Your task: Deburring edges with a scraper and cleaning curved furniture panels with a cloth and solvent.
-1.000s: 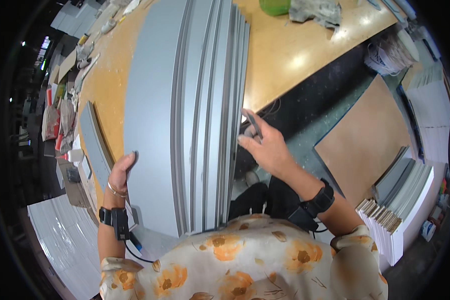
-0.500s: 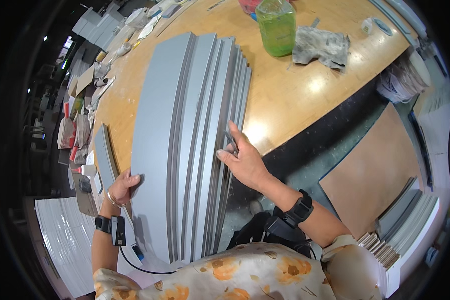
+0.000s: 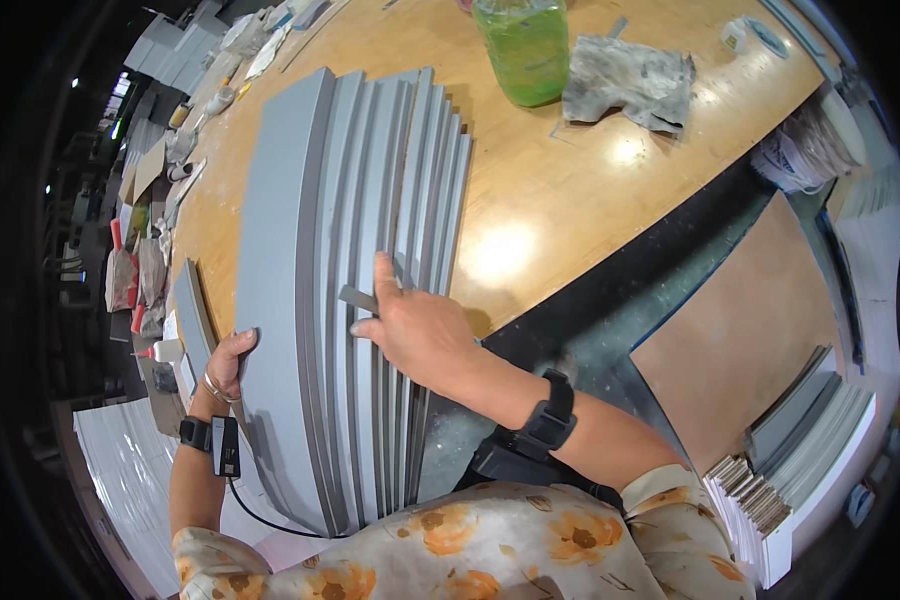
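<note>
Around the panels: we see a green see-through container (image 3: 525, 60) and a grey stained cloth (image 3: 625, 85) side by side beyond them, with a roll (image 3: 770, 38) farther off near the table's upper right.
Left side: a narrow grey piece (image 3: 194, 315) lies beside the panels, and a white bottle (image 3: 168, 351) with a red tip lies just past it.
In the way: a black cable (image 3: 270, 522) runs from the left wrist past the panels' lower end, close to the patterned shirt (image 3: 450, 530).
Grey panels: the curved grey panels (image 3: 280, 250) stand on edge, packed together and fanned, on the wooden table (image 3: 560, 200), their lower end near the body.
Left hand: our left hand (image 3: 232, 360) has its thumb against the outermost panel's left edge; its other fingers are mostly hidden, so we cannot tell how firmly they grip.
Right hand: our right hand (image 3: 420, 330) pinches a small grey strip (image 3: 356, 298), index finger stretched out over the panels' edges.
Edges and room: the table's right edge slants up and away; wood shows between it and the panels, and floor (image 3: 600, 355) between it and a brown board (image 3: 745, 320).
Count: one container, one cloth, one strip, one brown board; the panels overlap too closely for us to number.
</note>
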A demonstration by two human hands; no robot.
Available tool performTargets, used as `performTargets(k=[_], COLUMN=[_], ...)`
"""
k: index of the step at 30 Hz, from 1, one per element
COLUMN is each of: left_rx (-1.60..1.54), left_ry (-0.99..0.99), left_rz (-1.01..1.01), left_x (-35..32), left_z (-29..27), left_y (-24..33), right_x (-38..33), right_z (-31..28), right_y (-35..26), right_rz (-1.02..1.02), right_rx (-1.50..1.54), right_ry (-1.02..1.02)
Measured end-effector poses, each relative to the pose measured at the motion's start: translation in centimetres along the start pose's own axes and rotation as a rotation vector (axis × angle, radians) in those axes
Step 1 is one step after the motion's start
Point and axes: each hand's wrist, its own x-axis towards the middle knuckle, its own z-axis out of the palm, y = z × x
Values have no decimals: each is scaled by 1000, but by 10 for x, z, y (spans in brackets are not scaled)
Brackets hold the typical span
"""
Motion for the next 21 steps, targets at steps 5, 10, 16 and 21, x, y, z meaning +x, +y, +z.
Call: performTargets(k=[5,10,16,21], left_rx=[-16,-100,-169,-231], left_ry=[37,10,115,-83], left_rz=[9,16,179,211], left_x=[6,4,-14,-13], left_z=[0,-15,-29,-35], left_y=[-1,-10,-54,-58], right_x=[-3,-22,-34,-42], right_z=[-6,-9,33,46], right_y=[11,41,36,26], right_rz=[30,142,119,85], right_rx=[109,331,363,188], right_ry=[-28,-156,56,149])
